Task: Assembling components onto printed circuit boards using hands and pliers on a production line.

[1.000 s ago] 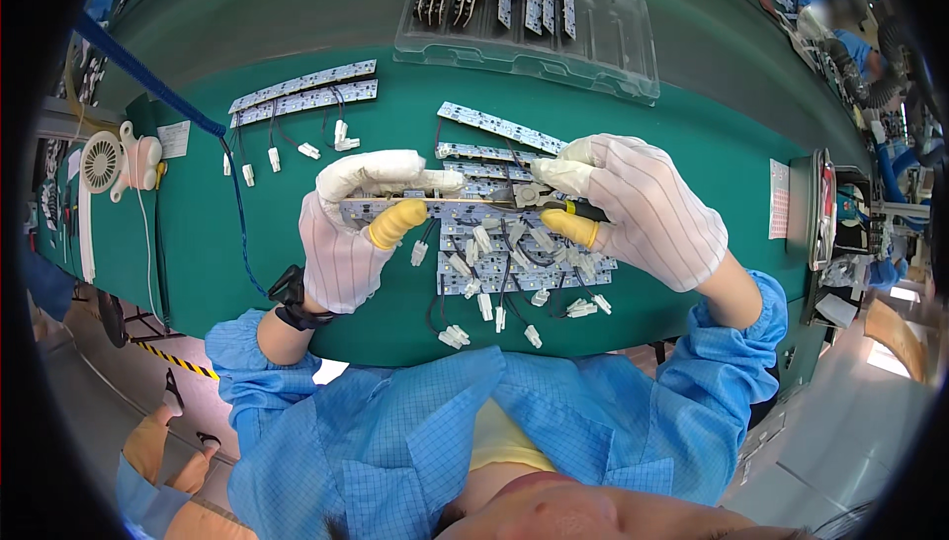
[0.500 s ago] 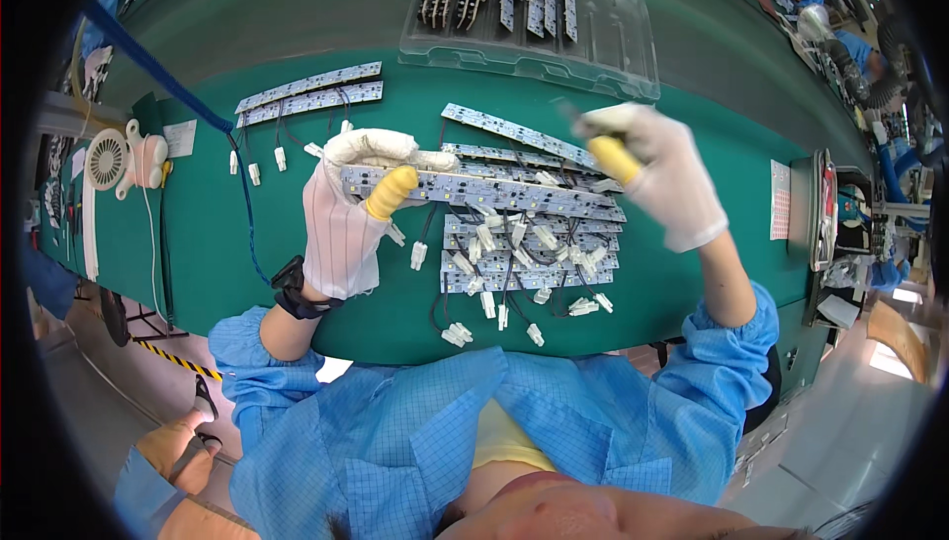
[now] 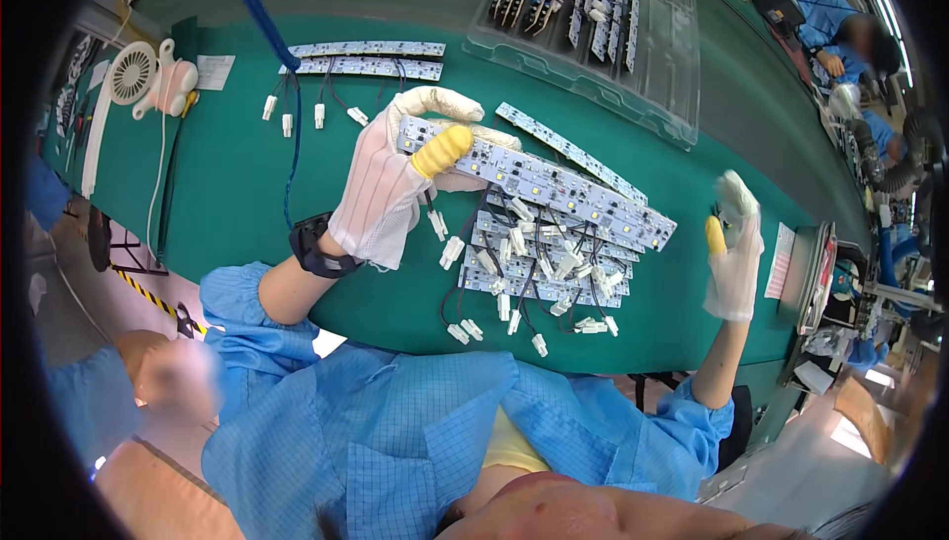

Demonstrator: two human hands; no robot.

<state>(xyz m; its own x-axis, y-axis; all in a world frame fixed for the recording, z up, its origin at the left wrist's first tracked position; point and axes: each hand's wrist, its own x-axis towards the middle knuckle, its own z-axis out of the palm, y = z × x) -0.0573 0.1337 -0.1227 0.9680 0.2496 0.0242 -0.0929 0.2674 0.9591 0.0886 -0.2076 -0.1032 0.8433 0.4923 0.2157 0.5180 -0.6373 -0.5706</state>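
Note:
My left hand (image 3: 390,179), in a white glove with a yellow thumb cover and a dark band at the wrist, is closed round the left end of a long LED circuit board (image 3: 539,184). The board slants down to the right above a stack of similar LED boards (image 3: 554,283). White plug connectors (image 3: 568,261) on dark wires lie over the stack. Another LED board (image 3: 573,153) rests just behind the held one. Well to the right of the stack, my gloved right hand (image 3: 734,253) is raised, thumb and fingers apart, with nothing visible in it.
Two LED boards (image 3: 366,67) with wired plugs lie at the back left, beside a hanging blue coiled cord (image 3: 259,6). A clear plastic tray (image 3: 647,95) with more boards stands at the back. A small fan (image 3: 148,78) is far left. Other people (image 3: 828,11) are in the background.
My right hand has moved away from the boards to the right, its fingers now apart. The held board's right end has tipped downward. The whole view has shifted.

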